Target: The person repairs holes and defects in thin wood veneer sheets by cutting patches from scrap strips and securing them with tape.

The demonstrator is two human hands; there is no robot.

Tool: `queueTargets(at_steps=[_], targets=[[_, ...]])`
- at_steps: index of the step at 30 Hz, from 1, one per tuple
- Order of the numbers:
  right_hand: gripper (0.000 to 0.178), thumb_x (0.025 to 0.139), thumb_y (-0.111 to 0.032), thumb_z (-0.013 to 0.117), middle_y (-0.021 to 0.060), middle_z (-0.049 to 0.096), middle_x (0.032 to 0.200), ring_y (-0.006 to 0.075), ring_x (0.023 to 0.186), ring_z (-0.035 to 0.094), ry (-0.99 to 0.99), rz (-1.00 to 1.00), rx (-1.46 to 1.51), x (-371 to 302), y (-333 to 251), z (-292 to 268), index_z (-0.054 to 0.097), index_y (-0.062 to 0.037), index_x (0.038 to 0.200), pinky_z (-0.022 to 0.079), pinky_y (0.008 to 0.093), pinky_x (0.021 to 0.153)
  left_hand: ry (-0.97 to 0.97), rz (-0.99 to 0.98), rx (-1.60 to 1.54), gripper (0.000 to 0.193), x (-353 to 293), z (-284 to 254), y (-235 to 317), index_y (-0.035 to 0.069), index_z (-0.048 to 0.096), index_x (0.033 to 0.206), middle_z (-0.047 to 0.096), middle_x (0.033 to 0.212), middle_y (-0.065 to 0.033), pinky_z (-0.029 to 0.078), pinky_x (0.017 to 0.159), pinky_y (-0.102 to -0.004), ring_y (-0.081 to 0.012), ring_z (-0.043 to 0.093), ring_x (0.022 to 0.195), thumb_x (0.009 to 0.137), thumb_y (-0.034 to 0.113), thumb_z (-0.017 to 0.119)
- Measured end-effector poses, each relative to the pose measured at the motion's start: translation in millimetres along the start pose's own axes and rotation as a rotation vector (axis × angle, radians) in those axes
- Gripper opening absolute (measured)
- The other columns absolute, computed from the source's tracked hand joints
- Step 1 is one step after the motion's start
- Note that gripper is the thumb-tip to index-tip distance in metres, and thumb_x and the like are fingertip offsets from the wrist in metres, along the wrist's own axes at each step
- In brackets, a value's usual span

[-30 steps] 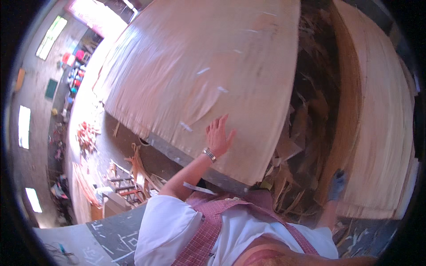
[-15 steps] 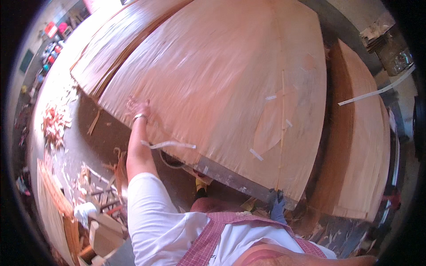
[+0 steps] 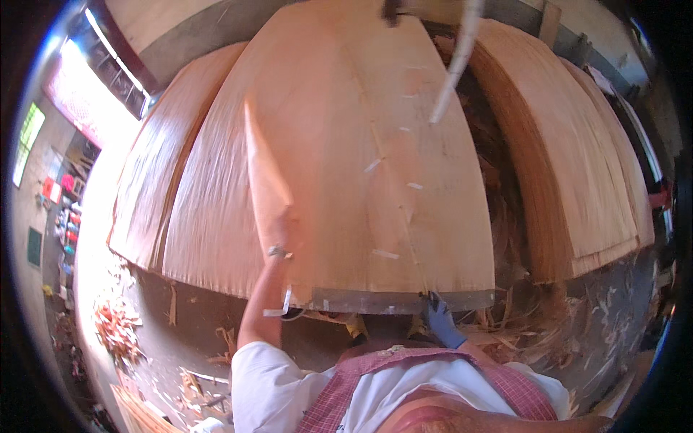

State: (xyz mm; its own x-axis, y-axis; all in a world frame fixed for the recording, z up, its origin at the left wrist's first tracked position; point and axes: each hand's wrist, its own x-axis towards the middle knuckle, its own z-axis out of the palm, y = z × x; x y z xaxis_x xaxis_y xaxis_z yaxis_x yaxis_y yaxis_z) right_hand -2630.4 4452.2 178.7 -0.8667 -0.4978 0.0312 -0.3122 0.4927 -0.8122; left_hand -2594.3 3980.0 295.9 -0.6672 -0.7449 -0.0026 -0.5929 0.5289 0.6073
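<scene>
A broad pale wood veneer sheet (image 3: 325, 173) lies before me, with a thin yellowish line (image 3: 393, 187) running down it and short white tape pieces (image 3: 385, 254) near that line. My left hand (image 3: 278, 232), bare with a band at the wrist, is smeared by motion over the sheet. It seems closed on the lower end of a narrow, pointed veneer strip (image 3: 263, 162). At the sheet's near edge, my right hand (image 3: 439, 321) wears a blue glove with dark fingertips. Its fingers are bunched by the line's near end; what they hold is too small to make out.
Veneer stacks stand at the left (image 3: 180, 159) and right (image 3: 534, 137). A dark straight bar (image 3: 390, 302) runs along the near edge. A white strip (image 3: 455, 72) hangs over the far right. Wood scraps (image 3: 115, 328) litter the floor.
My left hand has left the sheet's left part, where its fingers were spread, and now has a narrow veneer strip with it. The view has turned; my right hand stays at the near edge.
</scene>
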Motion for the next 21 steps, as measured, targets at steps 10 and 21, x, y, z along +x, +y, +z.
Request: queueTargets(at_steps=[10,21], targets=[[0.029,0.095,-0.036,0.057,-0.0006,0.055,0.063,0.0104,0.050,0.052,-0.357,0.742,0.815,48.9,-49.6,-87.5,0.062,-0.0131,0.111,0.042,0.0267,0.043,-0.399,0.459,0.474,0.031,1.2,246.8,295.5,0.003,0.065,0.098,0.066,0.098,-0.0220,0.050,0.080,-0.0478,-0.0352,0.065,0.095,0.076,0.024,0.061],[0.061,0.093,-0.025,0.057,0.0204,0.067,0.084,0.0397,0.067,0.063,-0.017,0.026,-0.034,116.9,-28.7,-112.4,0.028,-0.0148,0.146,0.048,0.0480,0.054,-0.834,0.506,0.002,0.049,-19.9,332.6,399.5,-0.004,0.060,0.099,0.064,0.094,-0.0180,0.053,0.073,-0.0389,-0.0255,0.065,0.087,0.070,0.033,0.074]])
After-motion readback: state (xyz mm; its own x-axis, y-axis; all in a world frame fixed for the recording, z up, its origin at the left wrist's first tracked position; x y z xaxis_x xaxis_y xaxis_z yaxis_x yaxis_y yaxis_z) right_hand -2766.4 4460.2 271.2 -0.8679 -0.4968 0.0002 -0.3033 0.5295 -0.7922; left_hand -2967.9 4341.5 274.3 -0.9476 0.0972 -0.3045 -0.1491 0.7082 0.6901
